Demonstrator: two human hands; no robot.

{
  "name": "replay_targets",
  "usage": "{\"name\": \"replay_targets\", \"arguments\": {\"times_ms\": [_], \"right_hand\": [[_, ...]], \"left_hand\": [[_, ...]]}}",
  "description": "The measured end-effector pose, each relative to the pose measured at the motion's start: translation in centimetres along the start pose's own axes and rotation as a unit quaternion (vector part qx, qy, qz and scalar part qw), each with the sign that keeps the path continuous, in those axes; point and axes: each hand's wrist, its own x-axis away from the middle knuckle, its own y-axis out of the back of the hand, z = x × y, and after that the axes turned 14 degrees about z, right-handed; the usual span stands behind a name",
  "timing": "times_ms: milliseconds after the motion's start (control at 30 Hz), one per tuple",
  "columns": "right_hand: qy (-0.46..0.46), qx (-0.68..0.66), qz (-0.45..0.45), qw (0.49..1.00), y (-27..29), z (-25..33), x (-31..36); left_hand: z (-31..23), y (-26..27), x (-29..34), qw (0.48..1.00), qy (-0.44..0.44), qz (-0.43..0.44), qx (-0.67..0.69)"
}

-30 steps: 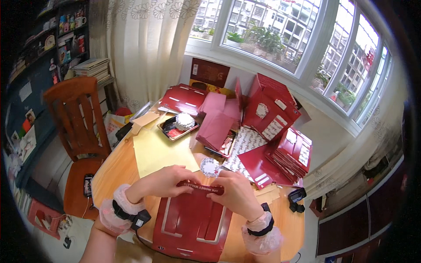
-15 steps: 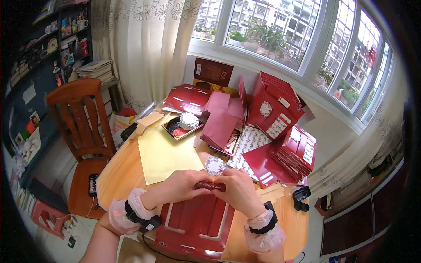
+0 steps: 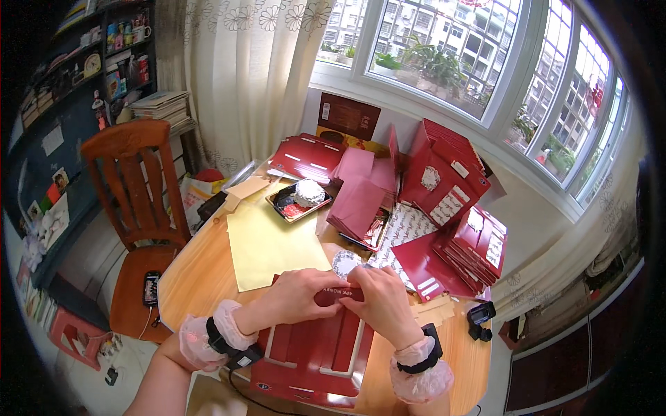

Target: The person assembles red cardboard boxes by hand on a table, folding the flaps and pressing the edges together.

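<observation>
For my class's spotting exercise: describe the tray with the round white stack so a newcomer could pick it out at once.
On the wooden table, find the yellow sheet left of the middle. The black tray sits at the sheet's far right end. Unlike the neighbouring tray, partly hidden under maroon envelopes, it is uncovered and holds a round white stack.

folder [image 3: 309,352]: on table [image 3: 191,288] | paper [image 3: 270,249]: behind-left (tray [image 3: 279,212] at its far edge) | chair [image 3: 135,269]: left

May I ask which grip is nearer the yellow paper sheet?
Left: the left grip is by the near edge of the yellow paper sheet; the right grip is farther right.
</observation>
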Motion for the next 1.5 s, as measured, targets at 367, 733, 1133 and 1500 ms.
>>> {"name": "replay_targets", "arguments": {"times_ms": [367,733,1133,1500], "right_hand": [[0.033,-0.009,0.008,0.999,0.3,0.1,0.0],[-0.001,-0.034,0.042,0.999,2.4,0.1,0.9],[-0.101,-0.143,0.04,0.984,2.0,0.0,1.4],[-0.101,-0.425,0.047,0.898,2.7,-1.8,2.0]], "left_hand": [[0.4,0.6,0.1,0.999,0.008,0.041,0.035],[1.9,0.2,-0.1,0.999,0.025,0.018,0.038],[1.7,0.9,-0.1,1.0,0.004,-0.027,0.003],[3.7,1.5,0.0,0.988,-0.062,0.018,0.139]]}}
